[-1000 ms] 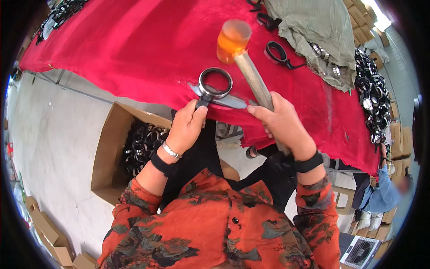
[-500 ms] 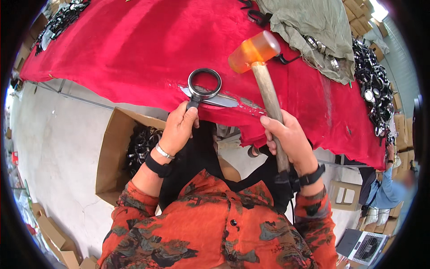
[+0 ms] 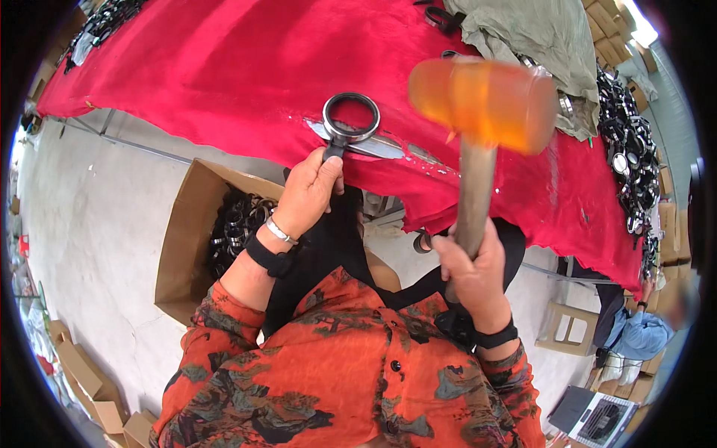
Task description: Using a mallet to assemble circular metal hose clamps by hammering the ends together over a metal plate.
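My left hand [image 3: 308, 193] is closed on the short black handle of a round ring frame [image 3: 351, 139], silver outside with a black inner band. The ring is over the front edge of the red-covered table [image 3: 216, 82], by a grey metal strip [image 3: 382, 148] there. My right hand [image 3: 478, 278] grips the wooden handle of a mallet [image 3: 485, 101]. Its translucent orange head is raised toward me, blurred by motion, well apart from the ring and hiding part of the table.
Beside my left arm stands an open cardboard box [image 3: 173, 250] of black ring pieces [image 3: 233, 235]. More rings lie piled at the table's right end [image 3: 631, 153], near a grey-green cloth [image 3: 534, 33]. Rightward are a stool [image 3: 551, 328] and a person in blue [image 3: 644, 336].
The mallet has swung up toward me, its head looking larger and further right. My right hand has drawn back lower. My left hand still holds the ring frame, slightly shifted in the picture.
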Tool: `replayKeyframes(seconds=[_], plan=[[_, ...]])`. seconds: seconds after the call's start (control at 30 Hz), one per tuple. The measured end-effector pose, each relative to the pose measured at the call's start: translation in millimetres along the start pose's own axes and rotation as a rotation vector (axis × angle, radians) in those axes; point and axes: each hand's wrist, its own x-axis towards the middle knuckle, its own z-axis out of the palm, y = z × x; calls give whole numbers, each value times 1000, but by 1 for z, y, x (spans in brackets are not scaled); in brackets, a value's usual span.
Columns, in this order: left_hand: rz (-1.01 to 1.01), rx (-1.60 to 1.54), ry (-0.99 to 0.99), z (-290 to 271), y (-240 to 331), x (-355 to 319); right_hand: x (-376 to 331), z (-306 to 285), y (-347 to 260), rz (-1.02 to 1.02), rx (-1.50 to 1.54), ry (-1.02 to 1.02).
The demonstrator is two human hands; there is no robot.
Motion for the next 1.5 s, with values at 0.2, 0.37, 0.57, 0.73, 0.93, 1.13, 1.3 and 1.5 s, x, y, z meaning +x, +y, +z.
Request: replayKeyframes(seconds=[0.2, 0.37, 0.57, 0.73, 0.93, 1.13, 1.3, 1.5], plan=[[-30, -17, -4, 3, -3, 6, 19, 3, -6, -104, -326, -182], [29, 41, 100, 7, 5, 2, 34, 21, -47, -300, -305, -144], [84, 175, 124, 5, 8, 0, 74, 30, -57, -297, -540, -349], [56, 137, 108, 5, 12, -3, 77, 26, -81, -252, -355, -108], [98, 185, 104, 4, 8, 5, 114, 6, -64, 159, -292, -284], [104, 150, 70, 3, 4, 0, 80, -2, -43, 209, -71, -260], [23, 113, 13, -2, 2, 2, 81, -19, -36, 325, 78, -279], [15, 48, 0, 1, 5, -1, 59, -11, -34, 215, 127, -214]])
